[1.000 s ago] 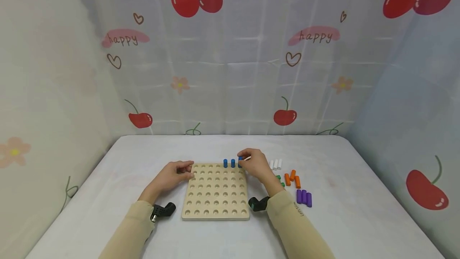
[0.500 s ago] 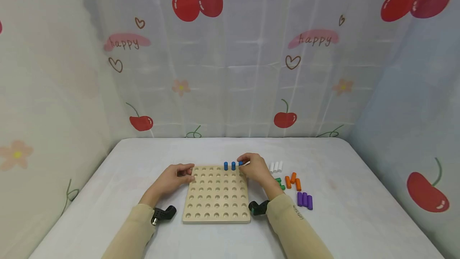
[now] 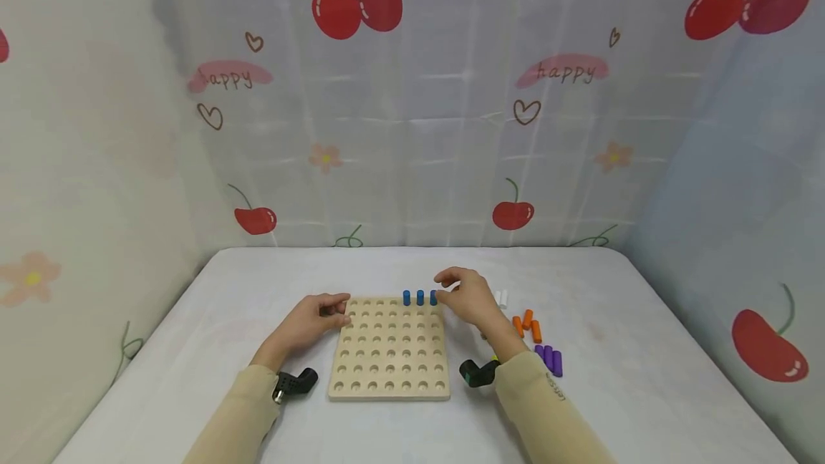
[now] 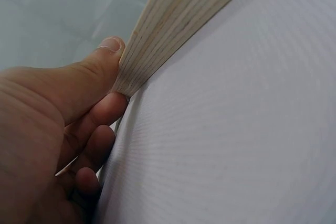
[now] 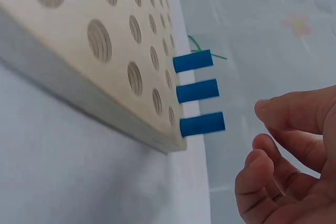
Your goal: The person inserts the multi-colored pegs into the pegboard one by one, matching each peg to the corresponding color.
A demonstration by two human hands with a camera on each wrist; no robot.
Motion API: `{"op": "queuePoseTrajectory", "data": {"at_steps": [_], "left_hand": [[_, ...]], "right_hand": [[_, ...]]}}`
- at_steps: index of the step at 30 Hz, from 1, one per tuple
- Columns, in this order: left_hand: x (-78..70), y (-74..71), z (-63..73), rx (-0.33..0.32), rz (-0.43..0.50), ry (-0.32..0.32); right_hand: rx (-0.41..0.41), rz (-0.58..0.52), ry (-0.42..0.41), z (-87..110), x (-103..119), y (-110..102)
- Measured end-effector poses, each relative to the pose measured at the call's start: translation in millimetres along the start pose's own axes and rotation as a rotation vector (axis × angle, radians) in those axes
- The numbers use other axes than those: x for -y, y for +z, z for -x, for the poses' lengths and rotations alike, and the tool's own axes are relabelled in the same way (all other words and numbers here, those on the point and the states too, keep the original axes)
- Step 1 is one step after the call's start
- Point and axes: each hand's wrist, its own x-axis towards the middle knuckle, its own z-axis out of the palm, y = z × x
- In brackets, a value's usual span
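Note:
In the head view a pale wooden pegboard (image 3: 389, 396) with rows of round holes lies on the table. Three blue pegs stand upright in its far row towards the right: a left one (image 3: 407, 298), a middle one (image 3: 420, 298) and a corner one (image 3: 433, 298). My left hand (image 3: 303, 326) holds the board's far left corner; in the left wrist view the thumb (image 4: 100, 66) and index finger press at that corner. Beside the corner peg my right hand (image 3: 475, 301) has its fingers loosely bent. The right wrist view shows a gap between that hand (image 5: 294, 156) and the blue pegs (image 5: 202, 124).
Right of the board lie several orange pegs (image 3: 536, 331) and purple pegs (image 3: 557, 364). White pegs (image 3: 504, 299) show partly behind the right hand. A white cloth (image 3: 644, 392) covers the table, and a cherry-print curtain (image 3: 412, 163) hangs behind it.
My right hand has let go of the third blue peg, which now stands in the corner hole, and has shifted right, hiding the green pegs. The left hand keeps its hold.

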Motion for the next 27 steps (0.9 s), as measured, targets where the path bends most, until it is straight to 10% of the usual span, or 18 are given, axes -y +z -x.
{"op": "queuePoseTrajectory", "data": {"at_steps": [27], "left_hand": [[-3.8,2.3,-2.7,0.004,-0.018,-0.041]], "right_hand": [[0.077,0.043,0.055,39.2,-54,-79]]}}
